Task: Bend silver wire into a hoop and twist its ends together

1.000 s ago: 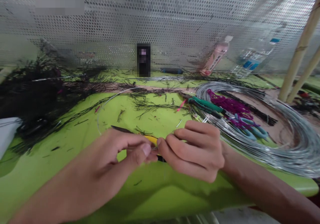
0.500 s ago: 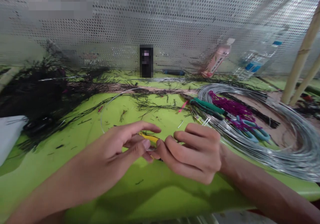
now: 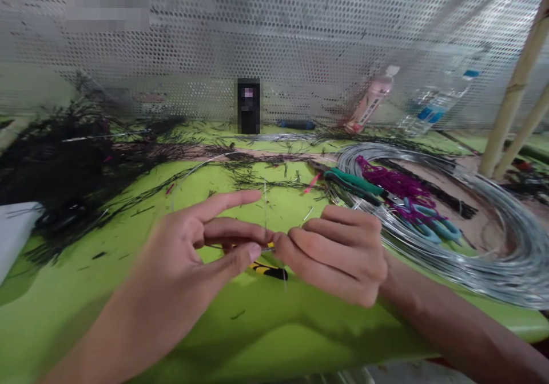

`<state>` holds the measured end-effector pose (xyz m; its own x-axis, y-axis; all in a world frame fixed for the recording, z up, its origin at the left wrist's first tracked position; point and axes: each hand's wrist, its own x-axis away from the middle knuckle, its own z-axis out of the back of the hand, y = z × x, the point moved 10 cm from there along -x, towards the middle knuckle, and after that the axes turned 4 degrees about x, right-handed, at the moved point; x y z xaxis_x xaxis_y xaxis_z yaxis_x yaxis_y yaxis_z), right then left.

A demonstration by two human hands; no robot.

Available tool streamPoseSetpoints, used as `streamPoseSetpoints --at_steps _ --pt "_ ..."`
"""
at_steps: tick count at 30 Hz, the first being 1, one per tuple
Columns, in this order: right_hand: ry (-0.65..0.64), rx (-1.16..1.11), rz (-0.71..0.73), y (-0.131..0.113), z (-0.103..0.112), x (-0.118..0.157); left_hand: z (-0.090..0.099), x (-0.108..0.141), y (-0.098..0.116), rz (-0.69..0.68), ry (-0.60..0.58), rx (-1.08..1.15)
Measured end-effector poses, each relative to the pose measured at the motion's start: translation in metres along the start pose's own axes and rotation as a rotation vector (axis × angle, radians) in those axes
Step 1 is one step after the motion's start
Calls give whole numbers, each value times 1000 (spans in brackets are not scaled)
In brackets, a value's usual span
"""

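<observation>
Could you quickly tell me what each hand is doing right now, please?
Left hand: thumb and middle finger pinch a thin wire, index finger stretched out.
Right hand: fingers curled shut, pinching the same wire.

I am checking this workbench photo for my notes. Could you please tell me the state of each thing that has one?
left hand: pinching a thin wire, index finger stretched out
right hand: curled, pinching the same thin wire
wire coil: lying flat on the green table
green-handled pliers: lying on the coil
blue scissors: lying on the coil
pink bottle: leaning, capped
water bottle: leaning, capped
</observation>
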<state>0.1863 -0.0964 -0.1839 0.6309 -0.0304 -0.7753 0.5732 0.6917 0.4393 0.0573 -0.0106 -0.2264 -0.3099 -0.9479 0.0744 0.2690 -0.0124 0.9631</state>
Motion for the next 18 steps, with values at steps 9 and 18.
streamPoseSetpoints --at_steps 9,18 --pt "-48 -14 -10 6 -4 4 0 -1 0 -65 49 -126" --pt "34 -35 -154 19 -4 10 -2 21 45 -533 55 -285"
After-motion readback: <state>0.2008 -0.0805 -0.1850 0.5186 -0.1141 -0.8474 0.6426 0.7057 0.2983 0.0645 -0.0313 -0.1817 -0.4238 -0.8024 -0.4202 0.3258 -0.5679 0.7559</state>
